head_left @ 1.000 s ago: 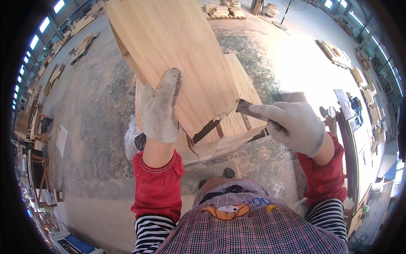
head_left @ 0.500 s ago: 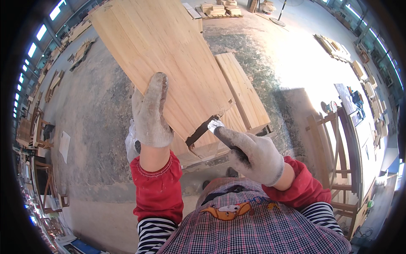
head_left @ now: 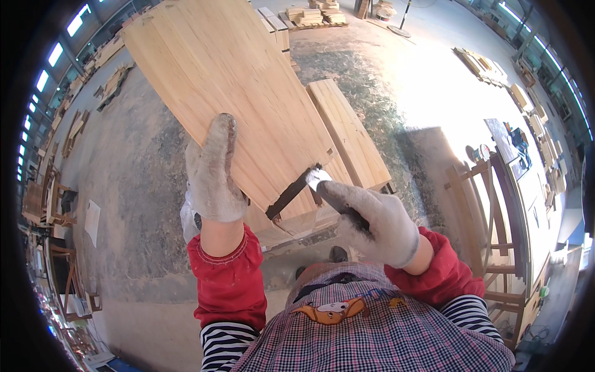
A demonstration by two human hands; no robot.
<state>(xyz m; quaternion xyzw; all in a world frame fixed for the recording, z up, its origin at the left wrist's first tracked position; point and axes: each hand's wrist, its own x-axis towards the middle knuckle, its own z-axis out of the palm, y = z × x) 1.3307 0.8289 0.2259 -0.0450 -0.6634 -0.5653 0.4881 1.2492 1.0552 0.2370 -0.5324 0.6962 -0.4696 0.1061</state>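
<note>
A long, pale wooden panel (head_left: pixel 229 80) slants up and away to the far left. My gloved left hand (head_left: pixel 214 170) grips its left edge, thumb lying on the top face and fingers out of sight below. Along the panel's near end runs a dark brown-black strip (head_left: pixel 288 198). In my gloved right hand (head_left: pixel 378 226) is a small, shiny silver-white piece (head_left: pixel 317 178), pinched between thumb and fingers, its exact kind unclear. That piece is at the right end of the dark strip; whether it touches cannot be made out. Dark stains mark the right glove's thumb and forefinger.
Beneath and right of the panel lie more pale boards (head_left: pixel 350 133). A wooden rack (head_left: pixel 483 229) stands on the right, beside a table edge. Stacked timber (head_left: pixel 316 15) sits on the floor ahead. A whitish plastic bag (head_left: pixel 189 217) shows behind my left wrist.
The panel and my left hand sit slightly farther left in the picture. My right hand stays nearly in place, with the silver-white piece still close to the dark strip's right end.
</note>
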